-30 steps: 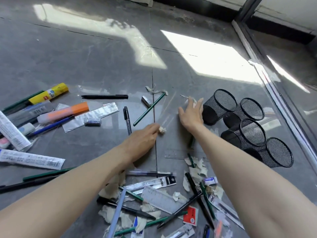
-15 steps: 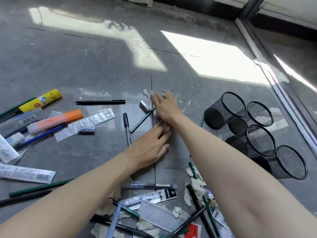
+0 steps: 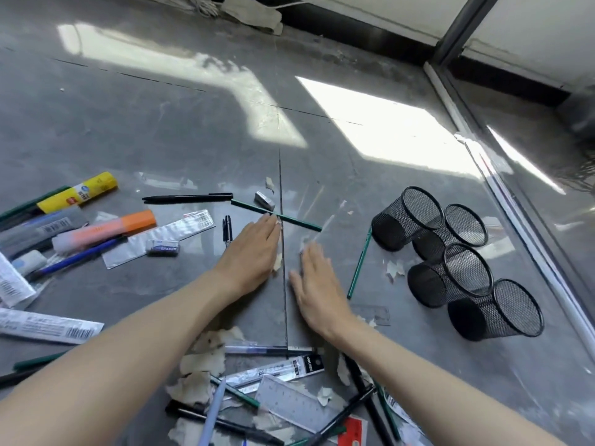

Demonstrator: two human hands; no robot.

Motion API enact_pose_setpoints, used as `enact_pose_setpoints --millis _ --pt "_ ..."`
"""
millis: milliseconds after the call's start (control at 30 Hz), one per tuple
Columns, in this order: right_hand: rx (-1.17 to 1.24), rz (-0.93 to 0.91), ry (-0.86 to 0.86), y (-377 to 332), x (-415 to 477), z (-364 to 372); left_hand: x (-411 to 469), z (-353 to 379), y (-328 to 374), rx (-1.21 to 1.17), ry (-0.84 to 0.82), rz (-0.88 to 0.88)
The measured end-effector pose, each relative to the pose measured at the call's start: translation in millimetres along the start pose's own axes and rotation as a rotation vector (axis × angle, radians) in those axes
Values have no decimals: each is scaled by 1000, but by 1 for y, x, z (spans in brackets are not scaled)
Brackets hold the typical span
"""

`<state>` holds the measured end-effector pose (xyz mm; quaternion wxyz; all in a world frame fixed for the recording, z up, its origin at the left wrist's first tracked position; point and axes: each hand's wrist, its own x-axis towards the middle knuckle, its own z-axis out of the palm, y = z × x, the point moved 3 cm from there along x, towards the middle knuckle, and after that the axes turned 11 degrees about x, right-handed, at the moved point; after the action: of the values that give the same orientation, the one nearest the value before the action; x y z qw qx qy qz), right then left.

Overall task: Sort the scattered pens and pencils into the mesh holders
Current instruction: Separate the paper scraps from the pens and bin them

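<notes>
Centre of a grey floor (image 3: 161, 130): two bare hands lie flat among scattered pens, holding nothing.
The right hand (image 3: 317, 284) has drawn back from its far reach and rests palm-down beside the left hand (image 3: 249, 255), fingers straight. The green pencil (image 3: 299, 222) has swung round and now lies at the left fingertips. Four mesh holders (image 3: 450, 275) lie tipped to the right, seemingly empty, so sorting looks barely begun.

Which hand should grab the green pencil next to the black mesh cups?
Probably the right hand: it lies beside that green pencil and nearer the mesh cups than the left hand.
</notes>
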<state>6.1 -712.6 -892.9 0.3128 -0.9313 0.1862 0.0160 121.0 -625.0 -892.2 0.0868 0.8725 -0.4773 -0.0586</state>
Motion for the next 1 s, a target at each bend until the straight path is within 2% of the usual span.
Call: enact_pose_setpoints --millis 67,133,200,267,300,367,433,500,533,600,767,900,1000 --pt "-52 -230 -69 -25 -13 2 2 -1 0 -9 30 102" --pt "-69 -370 70 -36 -13 -6 2 2 0 -15 30 177" --pt "-24 -286 281 -35 0 -25 0 0 3 5 40 193" --pt "-38 -134 375 -30 23 -44 -3 -4 6 -19 110 211" --pt "-62 -70 352 -23 39 -48 -5 -6 8 -22 137 253" --pt "-39 -20 202 -19 74 -55 -8 -7 13 24 197 325" --pt "-25 -3 23 -24 107 -55 0 -8 6 70 258 201" --pt "-32 -27 -147 -39 135 -44 9 -10 -7 113 186 -5" --pt "-23 -41 -222 -47 145 -34 13 -7 -13 142 120 -41" --pt "57 3 -297 -60 152 -23 18 -5 -17 208 42 -1" --pt "239 147 -254 -55 142 -33 24 -6 -23 343 51 10" --pt "-134 215 -230 -9 118 -57 33 -10 -24 395 80 -2" --pt "-195 337 -179 32 87 -68 36 -11 -28 431 97 -41"
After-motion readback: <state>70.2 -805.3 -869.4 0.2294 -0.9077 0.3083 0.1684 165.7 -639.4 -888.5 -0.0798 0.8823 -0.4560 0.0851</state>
